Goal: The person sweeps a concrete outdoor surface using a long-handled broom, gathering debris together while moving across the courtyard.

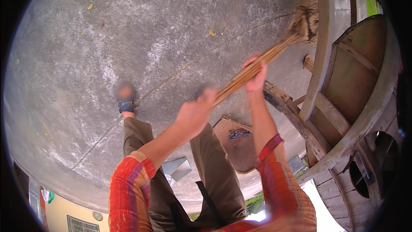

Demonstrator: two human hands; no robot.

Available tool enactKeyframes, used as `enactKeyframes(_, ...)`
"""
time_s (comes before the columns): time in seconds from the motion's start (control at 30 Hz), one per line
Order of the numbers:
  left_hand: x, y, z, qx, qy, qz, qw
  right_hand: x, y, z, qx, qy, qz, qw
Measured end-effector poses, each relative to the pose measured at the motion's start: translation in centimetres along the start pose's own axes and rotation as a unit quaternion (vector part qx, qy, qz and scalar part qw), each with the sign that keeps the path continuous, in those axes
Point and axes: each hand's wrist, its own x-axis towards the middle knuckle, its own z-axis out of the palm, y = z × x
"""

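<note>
I am angling a broom (274, 51) toward two o'clock, left grip (196, 112) and right grip (256, 74) both clasping it, fingers closed. Sweeping is apparently running unfinished: yellow leaves (211, 32) are lying at twelve and ten o'clock on concrete floor (141, 30).

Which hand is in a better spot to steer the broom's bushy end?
Probably the right hand. It holds the broom farther along the handle, nearer the bushy end. The left hand is back toward the other end, farther away.
</note>
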Motion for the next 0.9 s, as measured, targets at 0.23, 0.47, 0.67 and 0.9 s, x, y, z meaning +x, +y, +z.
enactKeyframes(0.23, 19.1, 9.6, -0.1, -0.665, -0.314, -0.023, 0.677, 8.3, -17.3, -0.4, -0.237, 0.041, -0.16, 0.957)
enactKeyframes(0.47, 17.3, 8.3, -1.0, -0.642, -0.28, -0.096, 0.707, 8.3, -14.3, 2.8, -0.413, 0.185, -0.065, 0.89)
enactKeyframes(0.67, -2.0, 1.3, -7.1, -0.58, -0.221, -0.151, 0.769, 0.5, 1.5, 5.3, -0.294, 0.145, 0.021, 0.944)
enactKeyframes(0.9, -38.5, 2.5, -14.4, -0.505, -0.085, -0.451, 0.732, -26.7, 24.0, 15.0, -0.286, -0.029, 0.195, 0.938)
